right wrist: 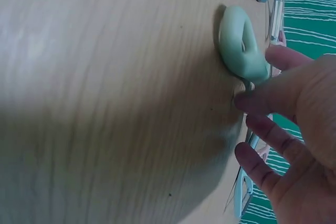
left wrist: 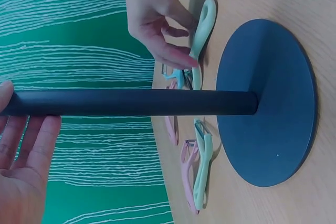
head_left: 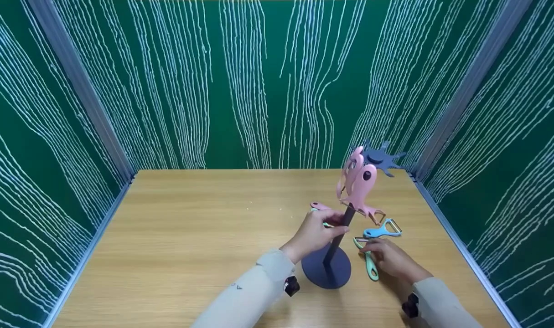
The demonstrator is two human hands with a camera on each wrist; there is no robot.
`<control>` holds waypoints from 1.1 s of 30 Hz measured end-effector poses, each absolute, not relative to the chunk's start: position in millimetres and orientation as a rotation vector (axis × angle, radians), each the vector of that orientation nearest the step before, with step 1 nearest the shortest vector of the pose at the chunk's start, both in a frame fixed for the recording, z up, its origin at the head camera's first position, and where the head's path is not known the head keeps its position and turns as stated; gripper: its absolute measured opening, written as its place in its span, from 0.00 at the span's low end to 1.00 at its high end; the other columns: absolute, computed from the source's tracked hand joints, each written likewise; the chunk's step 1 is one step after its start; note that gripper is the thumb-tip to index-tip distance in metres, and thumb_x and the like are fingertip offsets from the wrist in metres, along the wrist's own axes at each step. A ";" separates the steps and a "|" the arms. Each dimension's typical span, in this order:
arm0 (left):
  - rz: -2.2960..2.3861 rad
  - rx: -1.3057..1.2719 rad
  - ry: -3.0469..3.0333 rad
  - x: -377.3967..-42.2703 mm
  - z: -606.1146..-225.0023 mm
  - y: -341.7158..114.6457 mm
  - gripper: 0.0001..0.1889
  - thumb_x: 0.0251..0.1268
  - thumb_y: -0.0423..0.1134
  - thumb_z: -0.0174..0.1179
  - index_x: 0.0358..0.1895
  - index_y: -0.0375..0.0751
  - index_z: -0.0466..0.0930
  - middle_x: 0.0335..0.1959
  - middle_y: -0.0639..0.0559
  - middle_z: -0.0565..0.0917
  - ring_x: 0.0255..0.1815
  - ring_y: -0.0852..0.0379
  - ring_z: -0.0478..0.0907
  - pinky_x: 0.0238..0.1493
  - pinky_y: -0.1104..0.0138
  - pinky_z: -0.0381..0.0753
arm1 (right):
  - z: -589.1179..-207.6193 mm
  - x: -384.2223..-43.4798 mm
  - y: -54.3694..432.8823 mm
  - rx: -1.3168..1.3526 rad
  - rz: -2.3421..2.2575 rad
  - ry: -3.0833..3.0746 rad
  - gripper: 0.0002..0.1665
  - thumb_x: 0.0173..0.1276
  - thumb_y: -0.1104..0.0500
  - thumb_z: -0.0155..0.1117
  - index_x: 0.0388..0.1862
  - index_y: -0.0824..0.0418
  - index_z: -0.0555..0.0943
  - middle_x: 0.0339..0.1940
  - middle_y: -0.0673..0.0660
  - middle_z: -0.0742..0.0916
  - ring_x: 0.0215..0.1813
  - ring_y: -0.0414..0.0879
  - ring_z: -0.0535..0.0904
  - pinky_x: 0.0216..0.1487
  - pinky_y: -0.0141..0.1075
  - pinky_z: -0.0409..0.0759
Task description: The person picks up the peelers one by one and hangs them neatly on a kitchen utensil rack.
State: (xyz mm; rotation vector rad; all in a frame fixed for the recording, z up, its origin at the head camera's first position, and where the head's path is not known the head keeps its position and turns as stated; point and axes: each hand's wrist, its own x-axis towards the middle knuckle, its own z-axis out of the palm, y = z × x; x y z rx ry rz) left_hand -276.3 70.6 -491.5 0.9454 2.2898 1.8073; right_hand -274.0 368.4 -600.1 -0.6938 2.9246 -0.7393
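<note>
My left hand (head_left: pixel 318 232) grips the upright pole of a dark stand (left wrist: pixel 131 102), thumb on one side and fingers on the other. The stand leans to the right; its round base (left wrist: pixel 283 150) is on the table, and pink peelers (head_left: pixel 362 187) hang from its hooked top (head_left: pixel 380 158). To the right of the base, my right hand (head_left: pixel 393 259) pinches a light green peeler (head_left: pixel 372 269) low at the table, with thumb and index finger at its handle. The exact contact is partly hidden by the hand.
A blue peeler (head_left: pixel 381 230) lies just beyond the right hand. Behind the left hand lie another pink peeler (left wrist: pixel 188 174) and another green peeler (left wrist: pixel 203 166), side by side. Green panels with white lines (head_left: pixel 240 82) enclose the wooden table (head_left: pixel 190 237).
</note>
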 end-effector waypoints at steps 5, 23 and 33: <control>1.809 0.926 2.279 -276.5 -490.8 69.5 0.12 0.76 0.35 0.70 0.58 0.42 0.90 0.50 0.52 0.93 0.47 0.70 0.87 0.53 0.74 0.88 | -599.7 -273.1 367.7 -0.825 -0.584 2.983 0.26 0.58 0.80 0.67 0.47 0.56 0.94 0.49 0.59 0.90 0.53 0.59 0.84 0.60 0.61 0.83; 1.689 1.051 2.363 -280.1 -492.2 69.6 0.13 0.79 0.35 0.67 0.61 0.40 0.89 0.53 0.47 0.93 0.49 0.69 0.87 0.53 0.76 0.87 | -587.6 -269.3 359.6 -0.786 -0.357 3.051 0.13 0.62 0.69 0.82 0.43 0.54 0.95 0.50 0.56 0.90 0.54 0.55 0.82 0.59 0.58 0.85; 1.671 1.084 2.390 -280.5 -493.7 70.1 0.14 0.79 0.35 0.67 0.61 0.40 0.89 0.53 0.49 0.93 0.50 0.69 0.87 0.52 0.76 0.87 | -569.7 -271.4 368.9 -0.807 -0.417 3.197 0.12 0.65 0.67 0.81 0.48 0.61 0.94 0.52 0.59 0.94 0.56 0.59 0.86 0.59 0.59 0.87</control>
